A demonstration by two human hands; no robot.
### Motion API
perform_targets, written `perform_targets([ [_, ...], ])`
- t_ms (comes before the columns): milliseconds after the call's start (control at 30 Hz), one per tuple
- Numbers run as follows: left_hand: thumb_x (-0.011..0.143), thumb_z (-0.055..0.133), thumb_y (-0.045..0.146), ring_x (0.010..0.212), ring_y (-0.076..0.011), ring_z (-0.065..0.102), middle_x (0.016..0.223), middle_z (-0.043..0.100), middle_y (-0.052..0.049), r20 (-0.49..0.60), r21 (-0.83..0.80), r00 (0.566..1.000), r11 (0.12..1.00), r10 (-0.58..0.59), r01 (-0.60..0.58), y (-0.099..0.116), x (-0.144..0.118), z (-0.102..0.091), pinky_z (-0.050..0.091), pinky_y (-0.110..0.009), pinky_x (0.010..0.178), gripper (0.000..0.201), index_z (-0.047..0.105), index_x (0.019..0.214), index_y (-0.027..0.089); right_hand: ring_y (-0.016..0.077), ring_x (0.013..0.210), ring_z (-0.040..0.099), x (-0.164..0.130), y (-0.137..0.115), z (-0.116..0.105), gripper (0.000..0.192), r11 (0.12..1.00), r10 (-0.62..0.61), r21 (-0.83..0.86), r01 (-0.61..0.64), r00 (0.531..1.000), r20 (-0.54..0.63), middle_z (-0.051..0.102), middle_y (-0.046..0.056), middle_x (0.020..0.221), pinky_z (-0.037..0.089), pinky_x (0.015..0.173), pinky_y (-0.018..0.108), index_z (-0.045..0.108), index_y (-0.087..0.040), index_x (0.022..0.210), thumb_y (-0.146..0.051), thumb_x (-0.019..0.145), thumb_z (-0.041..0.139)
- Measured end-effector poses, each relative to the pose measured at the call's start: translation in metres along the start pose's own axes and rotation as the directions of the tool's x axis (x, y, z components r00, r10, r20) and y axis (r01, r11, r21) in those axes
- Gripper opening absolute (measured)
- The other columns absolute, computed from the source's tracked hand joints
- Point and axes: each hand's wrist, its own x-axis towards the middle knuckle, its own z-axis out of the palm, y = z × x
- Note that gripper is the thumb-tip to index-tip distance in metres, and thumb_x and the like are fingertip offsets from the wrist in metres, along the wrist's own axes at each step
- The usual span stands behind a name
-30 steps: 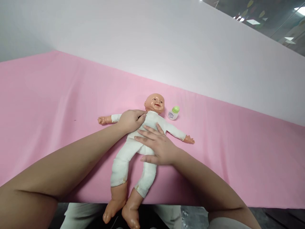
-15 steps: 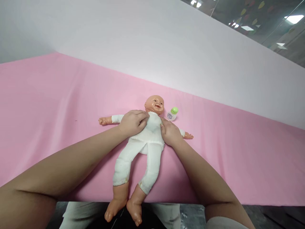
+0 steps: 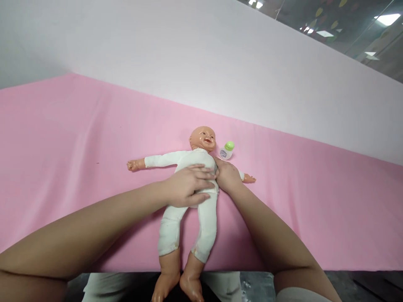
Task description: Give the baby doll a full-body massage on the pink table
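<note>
doll [image 3: 192,197] — white suit, bare feet, arms spread

Doll [image 3: 195,163] in white suit (tan plastic head, feet); pink cloth [image 3: 78,138]; white bottle [image 3: 227,150], green cap.

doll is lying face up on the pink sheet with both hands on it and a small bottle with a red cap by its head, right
Not quite: the bottle cap is green, not red, as the head view shows. The rest holds: the doll lies face up on the pink sheet, left hand and right hand on it.
</note>
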Motion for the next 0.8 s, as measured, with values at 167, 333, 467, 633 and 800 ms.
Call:
perform_targets([
  [167, 0.107, 0.051, 0.045, 0.16, -0.0335, 0.044, 0.165, 0.054, -0.012, -0.082, 0.136, 0.99, 0.983, -0.114, 0.124, -0.036, -0.001, -0.004, 0.031, -0.056, 0.135, 0.053, 0.065, 0.153, 0.021, 0.0282, 0.116, 0.074, -0.002, 0.003, -0.001, 0.058, 1.0, -0.023, 0.005, 0.023, 0.999, -0.023, 0.08, 0.009, 0.128, 0.053, 0.1, 0.038, 0.062, -0.024, 0.149, -0.011, 0.095, 0.045],
  [333, 0.107, 0.045, 0.048, 0.149, -0.032, 0.057, 0.161, 0.059, -0.012, -0.264, 0.181, 0.901, 0.9, -0.344, 0.396, -0.044, -0.003, -0.006, 0.048, -0.049, 0.125, 0.056, 0.068, 0.149, 0.019, 0.0278, 0.11, 0.075, -0.003, 0.003, -0.005, 0.055, 0.997, -0.048, 0.06, 0.049, 0.999, -0.026, 0.081, 0.007, 0.124, 0.055, 0.098, 0.039, 0.065, -0.025, 0.146, -0.012, 0.096, 0.046],
  [467, 0.105, 0.043, 0.044, 0.131, -0.033, 0.071, 0.143, 0.074, -0.011, -0.34, 0.137, 0.779, 0.792, -0.527, 0.595, -0.048, -0.001, -0.01, 0.057, -0.048, 0.113, 0.054, 0.072, 0.143, 0.02, 0.0285, 0.133, 0.067, -0.009, 0.002, -0.002, 0.05, 0.959, -0.188, 0.18, 0.217, 0.968, -0.167, 0.072, 0.012, 0.147, 0.052, 0.116, 0.045, 0.062, -0.021, 0.15, -0.023, 0.102, 0.047],
  [633, 0.103, 0.039, 0.037, 0.12, -0.0316, 0.075, 0.13, 0.08, -0.011, -0.343, 0.035, 0.725, 0.764, -0.597, 0.645, -0.061, -0.003, -0.01, 0.058, -0.046, 0.107, 0.05, 0.077, 0.128, 0.019, 0.0272, 0.158, 0.046, -0.03, -0.018, 0.002, 0.051, 0.773, -0.562, 0.201, 0.602, 0.796, -0.224, 0.061, 0.012, 0.16, 0.028, 0.136, 0.052, 0.062, -0.021, 0.152, -0.044, 0.108, 0.051],
  [800, 0.101, 0.041, 0.033, 0.117, -0.0289, 0.075, 0.128, 0.08, -0.01, -0.34, -0.016, 0.732, 0.782, -0.591, 0.624, -0.068, -0.006, -0.006, 0.058, -0.043, 0.105, 0.046, 0.077, 0.126, 0.02, 0.0247, 0.16, 0.043, -0.053, -0.048, -0.007, 0.052, 0.619, -0.774, 0.184, 0.764, 0.632, -0.022, 0.064, 0.008, 0.159, 0.004, 0.139, 0.052, 0.062, -0.023, 0.151, -0.052, 0.11, 0.051],
])
